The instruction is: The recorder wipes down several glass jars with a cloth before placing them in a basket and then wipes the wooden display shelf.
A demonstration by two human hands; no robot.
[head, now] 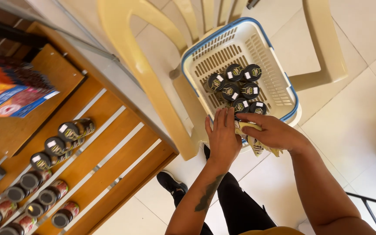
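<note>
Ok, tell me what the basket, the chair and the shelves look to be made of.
Basket: moulded plastic, cream with a blue rim, going by its slotted walls. Chair: cream plastic, smooth with a slight sheen, seemingly one moulded piece. Shelves: probably wood or wood-look laminate, orange-brown and satin, with pale strips that could be metal or plastic.

A cream plastic chair (pixel 153 82) on the tiled floor (pixel 353 122) carries a white, blue-rimmed basket (pixel 279 93); wooden shelves (pixel 109 161) hold dark-lidded jars (pixel 57 146).

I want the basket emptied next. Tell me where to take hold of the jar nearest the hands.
Take the nearest jar by its round black lid, from straight above. It stands upright with only the lid exposed; neighbouring jars and the basket wall crowd its sides.
</note>
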